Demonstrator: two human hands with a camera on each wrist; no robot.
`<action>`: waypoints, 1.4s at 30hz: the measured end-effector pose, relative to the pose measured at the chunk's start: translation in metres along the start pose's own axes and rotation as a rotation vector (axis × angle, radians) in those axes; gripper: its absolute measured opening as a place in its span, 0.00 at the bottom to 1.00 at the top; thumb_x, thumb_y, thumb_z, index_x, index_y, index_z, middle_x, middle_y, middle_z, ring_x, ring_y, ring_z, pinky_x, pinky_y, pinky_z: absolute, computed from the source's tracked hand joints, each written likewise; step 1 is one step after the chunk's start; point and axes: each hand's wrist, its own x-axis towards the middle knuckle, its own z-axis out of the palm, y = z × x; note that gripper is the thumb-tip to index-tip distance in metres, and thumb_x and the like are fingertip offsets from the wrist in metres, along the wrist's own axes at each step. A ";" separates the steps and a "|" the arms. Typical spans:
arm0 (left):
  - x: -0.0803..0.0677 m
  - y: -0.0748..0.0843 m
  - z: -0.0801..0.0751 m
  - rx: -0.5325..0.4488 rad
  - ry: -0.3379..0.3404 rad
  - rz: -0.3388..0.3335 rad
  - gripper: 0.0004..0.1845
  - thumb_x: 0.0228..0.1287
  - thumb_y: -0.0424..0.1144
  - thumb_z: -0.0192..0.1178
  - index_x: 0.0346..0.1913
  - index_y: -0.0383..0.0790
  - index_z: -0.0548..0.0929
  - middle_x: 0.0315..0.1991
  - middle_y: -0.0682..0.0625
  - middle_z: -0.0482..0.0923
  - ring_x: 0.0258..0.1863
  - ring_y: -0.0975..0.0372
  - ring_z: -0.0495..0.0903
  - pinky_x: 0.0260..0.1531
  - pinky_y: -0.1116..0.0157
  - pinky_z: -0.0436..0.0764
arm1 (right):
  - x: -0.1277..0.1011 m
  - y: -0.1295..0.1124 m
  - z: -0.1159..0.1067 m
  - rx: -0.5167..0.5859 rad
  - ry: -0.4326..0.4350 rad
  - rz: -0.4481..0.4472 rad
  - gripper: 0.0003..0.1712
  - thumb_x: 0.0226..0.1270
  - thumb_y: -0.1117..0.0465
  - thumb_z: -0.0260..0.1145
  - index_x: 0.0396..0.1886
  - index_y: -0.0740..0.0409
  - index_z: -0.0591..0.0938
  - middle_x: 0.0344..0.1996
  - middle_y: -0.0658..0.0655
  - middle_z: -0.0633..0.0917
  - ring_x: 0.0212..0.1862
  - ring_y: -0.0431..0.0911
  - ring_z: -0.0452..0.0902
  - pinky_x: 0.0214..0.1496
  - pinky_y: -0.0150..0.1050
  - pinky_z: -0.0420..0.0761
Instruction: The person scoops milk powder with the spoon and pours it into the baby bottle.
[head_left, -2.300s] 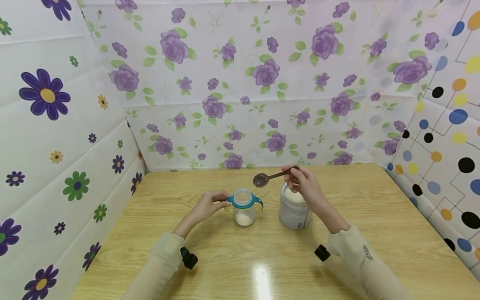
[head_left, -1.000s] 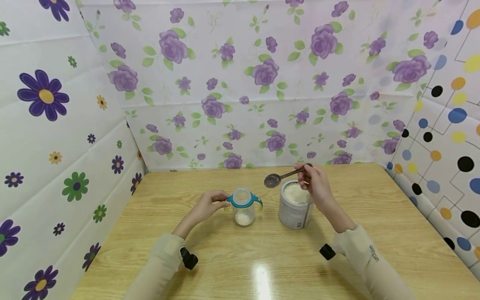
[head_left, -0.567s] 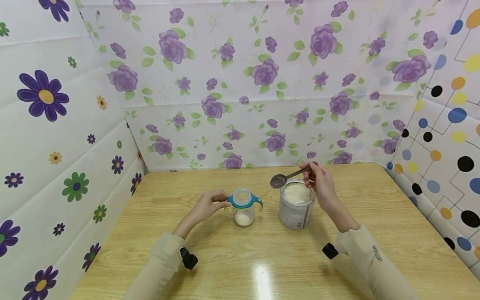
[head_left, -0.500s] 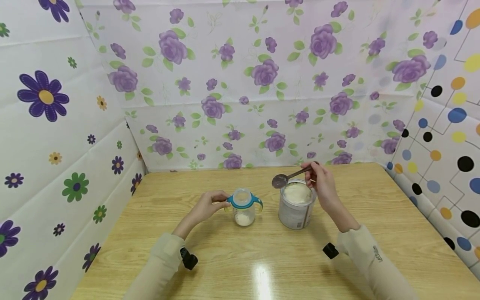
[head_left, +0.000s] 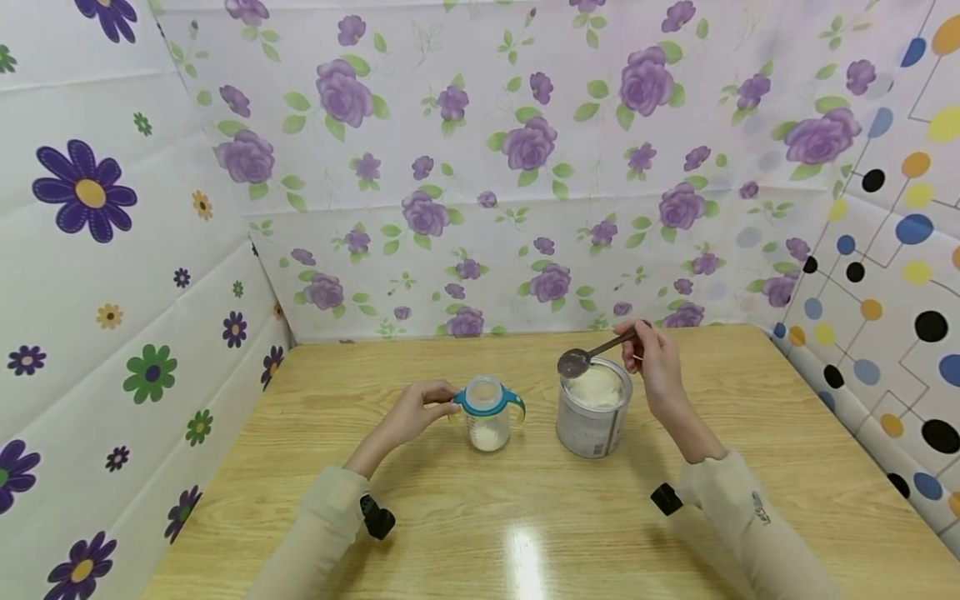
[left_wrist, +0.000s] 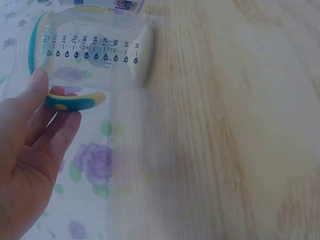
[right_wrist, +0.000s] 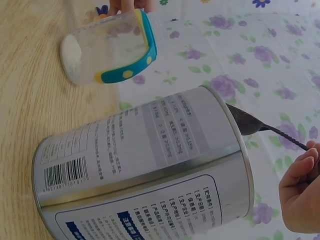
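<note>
A clear baby bottle (head_left: 487, 421) with a teal collar and handles stands open on the wooden table (head_left: 465, 533), a little white powder in its bottom. My left hand (head_left: 417, 412) pinches its left handle (left_wrist: 75, 101); the bottle (left_wrist: 92, 55) fills the left wrist view. Right of it stands an open tin (head_left: 592, 412) full of white powder, its printed side (right_wrist: 145, 170) large in the right wrist view. My right hand (head_left: 652, 362) holds a dark spoon (head_left: 592, 353) by the handle, its bowl (right_wrist: 242, 121) just above the tin's left rim.
Flowered paper walls (head_left: 480, 167) close off the back and left, and a dotted wall (head_left: 892, 250) the right. Small black wrist cameras (head_left: 377, 517) sit at both sleeves. Bare wood lies in front of the bottle and tin.
My right hand has carried the spoon rightward, from above the bottle to over the tin's rim. The left hand and bottle have stayed put.
</note>
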 end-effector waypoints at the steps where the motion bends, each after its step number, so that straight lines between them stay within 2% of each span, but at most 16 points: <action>1: 0.000 0.000 0.000 0.001 0.000 -0.001 0.08 0.64 0.39 0.63 0.45 0.48 0.85 0.43 0.49 0.84 0.47 0.57 0.84 0.43 0.68 0.84 | 0.000 0.000 -0.001 -0.003 0.002 -0.003 0.21 0.80 0.57 0.45 0.31 0.54 0.82 0.16 0.47 0.73 0.18 0.36 0.65 0.19 0.27 0.65; 7: 0.001 0.001 -0.001 0.017 -0.010 -0.002 0.08 0.65 0.38 0.63 0.45 0.48 0.85 0.43 0.50 0.84 0.46 0.58 0.84 0.43 0.68 0.83 | 0.001 0.001 -0.006 -0.034 0.014 -0.011 0.21 0.80 0.54 0.47 0.32 0.59 0.81 0.15 0.47 0.73 0.18 0.36 0.64 0.19 0.28 0.62; 15: 0.001 0.001 -0.002 0.036 -0.033 -0.008 0.08 0.65 0.39 0.63 0.46 0.49 0.84 0.42 0.51 0.84 0.43 0.60 0.84 0.42 0.68 0.83 | 0.000 0.001 -0.013 -0.168 0.011 -0.047 0.23 0.80 0.53 0.46 0.36 0.67 0.79 0.16 0.48 0.72 0.17 0.37 0.63 0.17 0.31 0.61; 23: -0.001 0.001 -0.001 0.038 -0.047 0.015 0.09 0.66 0.41 0.61 0.48 0.48 0.83 0.43 0.50 0.84 0.43 0.59 0.83 0.45 0.57 0.83 | -0.002 -0.003 -0.015 -0.302 -0.030 -0.045 0.25 0.81 0.56 0.44 0.40 0.76 0.76 0.17 0.49 0.71 0.18 0.38 0.63 0.17 0.33 0.63; 30: -0.001 0.000 0.000 0.058 -0.041 0.031 0.10 0.67 0.42 0.61 0.49 0.47 0.82 0.44 0.51 0.84 0.46 0.58 0.83 0.48 0.56 0.82 | -0.008 -0.015 -0.010 -0.471 -0.067 -0.114 0.20 0.79 0.63 0.45 0.37 0.74 0.79 0.18 0.63 0.72 0.18 0.45 0.65 0.17 0.33 0.67; 33: -0.001 -0.001 0.001 0.061 -0.034 0.024 0.11 0.67 0.43 0.61 0.50 0.48 0.82 0.45 0.51 0.84 0.48 0.57 0.82 0.49 0.55 0.82 | -0.007 -0.010 -0.015 -0.546 -0.092 -0.139 0.20 0.79 0.62 0.46 0.38 0.71 0.80 0.22 0.61 0.76 0.22 0.45 0.70 0.20 0.33 0.73; 38: -0.003 -0.001 0.001 0.056 -0.033 0.020 0.14 0.67 0.43 0.61 0.53 0.45 0.81 0.47 0.49 0.84 0.49 0.56 0.82 0.49 0.57 0.83 | -0.005 -0.001 -0.024 -0.624 -0.149 -0.147 0.20 0.80 0.56 0.47 0.44 0.66 0.80 0.33 0.53 0.82 0.33 0.37 0.79 0.30 0.33 0.82; 42: -0.004 -0.001 0.002 0.061 -0.031 0.016 0.17 0.67 0.43 0.60 0.57 0.43 0.80 0.49 0.46 0.84 0.49 0.54 0.82 0.48 0.59 0.84 | -0.005 -0.003 -0.027 -0.590 -0.197 -0.128 0.20 0.79 0.54 0.49 0.47 0.66 0.79 0.39 0.61 0.83 0.38 0.34 0.82 0.39 0.34 0.85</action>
